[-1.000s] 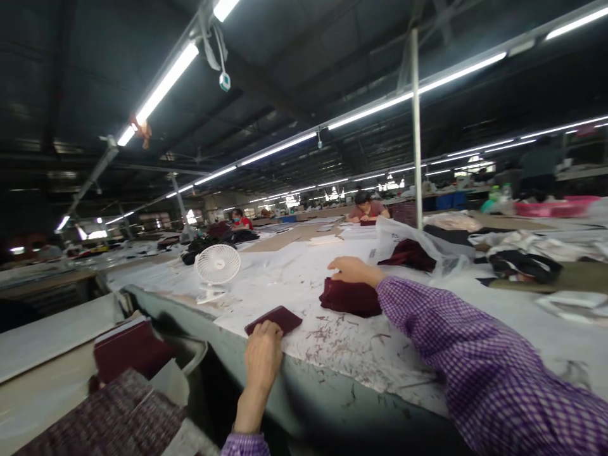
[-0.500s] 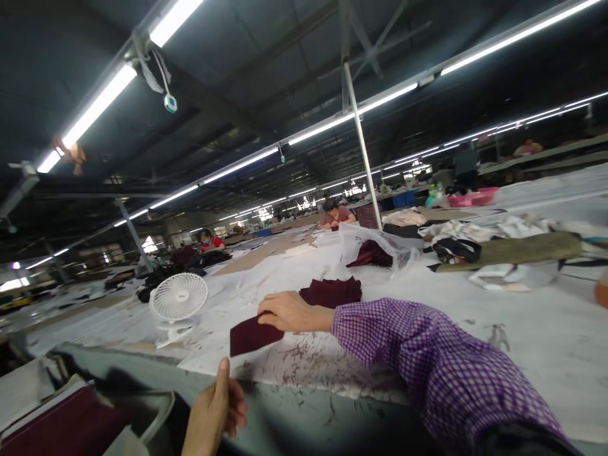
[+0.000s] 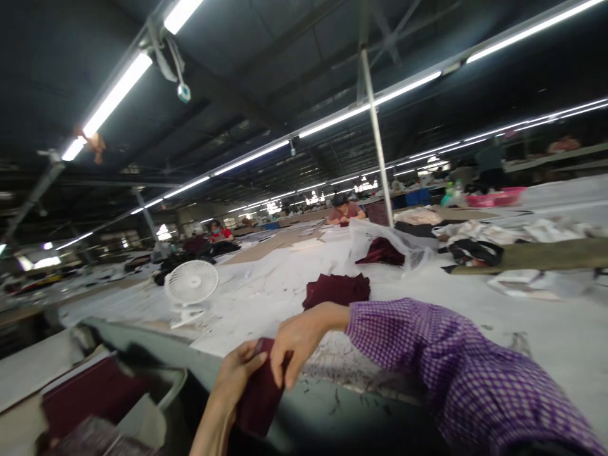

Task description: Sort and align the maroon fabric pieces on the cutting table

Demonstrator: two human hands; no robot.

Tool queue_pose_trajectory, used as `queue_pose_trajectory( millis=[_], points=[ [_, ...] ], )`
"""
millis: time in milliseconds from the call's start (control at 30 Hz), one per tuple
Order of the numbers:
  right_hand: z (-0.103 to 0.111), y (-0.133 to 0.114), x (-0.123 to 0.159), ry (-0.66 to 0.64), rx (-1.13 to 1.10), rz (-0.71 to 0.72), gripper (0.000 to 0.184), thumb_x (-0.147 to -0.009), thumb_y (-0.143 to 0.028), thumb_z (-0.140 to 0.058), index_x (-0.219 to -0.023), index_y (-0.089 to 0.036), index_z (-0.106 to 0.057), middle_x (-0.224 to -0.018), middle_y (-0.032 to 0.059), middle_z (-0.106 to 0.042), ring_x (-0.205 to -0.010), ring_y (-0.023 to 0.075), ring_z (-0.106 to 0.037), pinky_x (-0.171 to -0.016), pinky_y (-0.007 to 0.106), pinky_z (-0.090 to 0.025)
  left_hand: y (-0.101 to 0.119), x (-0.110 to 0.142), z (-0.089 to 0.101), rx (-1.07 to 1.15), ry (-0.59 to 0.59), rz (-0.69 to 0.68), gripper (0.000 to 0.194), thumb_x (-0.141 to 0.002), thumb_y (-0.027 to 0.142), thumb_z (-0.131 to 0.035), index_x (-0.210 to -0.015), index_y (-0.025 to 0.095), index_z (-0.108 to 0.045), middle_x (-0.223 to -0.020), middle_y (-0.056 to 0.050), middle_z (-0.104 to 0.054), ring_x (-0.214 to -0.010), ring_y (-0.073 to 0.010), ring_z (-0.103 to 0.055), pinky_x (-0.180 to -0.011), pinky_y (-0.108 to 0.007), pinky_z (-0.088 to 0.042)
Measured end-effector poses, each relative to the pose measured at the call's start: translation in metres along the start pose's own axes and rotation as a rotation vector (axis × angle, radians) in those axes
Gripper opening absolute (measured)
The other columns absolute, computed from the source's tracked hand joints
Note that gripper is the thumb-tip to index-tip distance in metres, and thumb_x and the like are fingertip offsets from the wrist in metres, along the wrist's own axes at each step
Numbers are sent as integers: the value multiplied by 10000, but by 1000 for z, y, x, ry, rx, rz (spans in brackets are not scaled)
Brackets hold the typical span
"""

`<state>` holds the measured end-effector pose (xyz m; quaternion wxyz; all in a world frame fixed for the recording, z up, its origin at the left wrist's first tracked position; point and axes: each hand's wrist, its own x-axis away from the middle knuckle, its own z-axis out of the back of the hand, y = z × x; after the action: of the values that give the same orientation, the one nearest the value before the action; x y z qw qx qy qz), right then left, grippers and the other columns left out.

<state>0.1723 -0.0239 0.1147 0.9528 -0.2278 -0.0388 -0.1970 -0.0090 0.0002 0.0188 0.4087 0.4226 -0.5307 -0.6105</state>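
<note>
A dark maroon fabric piece [image 3: 262,398] hangs at the near edge of the white-covered table [image 3: 266,285], gripped from both sides. My left hand [image 3: 234,373] pinches its left edge, thumb on top. My right hand [image 3: 300,339] reaches across and holds its upper right part, fingers curled over it. Whether it is one layer or several I cannot tell. Just beyond my right hand lies a stack of maroon fabric pieces [image 3: 337,289] with uneven edges. Dark thread scraps are scattered on the table paper beside my right wrist.
A white clip fan [image 3: 192,283] stands left on the table. Behind the stack is a clear plastic bag [image 3: 418,253] with maroon cloth inside. Mixed fabrics [image 3: 477,252] lie at right. A bin with maroon cloth [image 3: 90,396] is at lower left. Co-workers sit farther back.
My right hand went from the stack to the maroon piece and brought it toward me off the table edge. My left hand let go of it, then took hold again.
</note>
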Motion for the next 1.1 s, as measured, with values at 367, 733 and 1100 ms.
queue_pose_trajectory(
  millis=[367, 733, 1100],
  points=[
    [-9, 89, 14, 400, -260, -417, 601, -711, -288, -644, -1268, -111, -505, -1004, 103, -667, -837, 191, -636, -725, 308, -496, 2, -32, -25, -724, -21, -248, 237, -770, 127, -590, -974, 194, -690, -985, -32, -706, -957, -188, -620, -891, -303, -465],
    [-16, 106, 17, 387, -33, -477, 379, -658, -116, -536, -1016, -116, -661, -674, 14, -644, -612, 157, -581, -574, 257, -432, -2, -41, -43, -996, 65, -275, 291, -843, 141, -534, -1075, 214, -693, -1042, -64, -676, -997, -207, -601, -885, -302, -459],
    [-15, 109, 19, 347, 213, -376, 260, -791, -173, -472, -902, -156, -707, -734, 52, -702, -679, 179, -628, -679, 271, -458, -6, -27, -48, -1140, 29, -416, 363, -892, 125, -401, -1076, 241, -691, -983, -79, -599, -976, -210, -535, -867, -307, -445]
  ],
)
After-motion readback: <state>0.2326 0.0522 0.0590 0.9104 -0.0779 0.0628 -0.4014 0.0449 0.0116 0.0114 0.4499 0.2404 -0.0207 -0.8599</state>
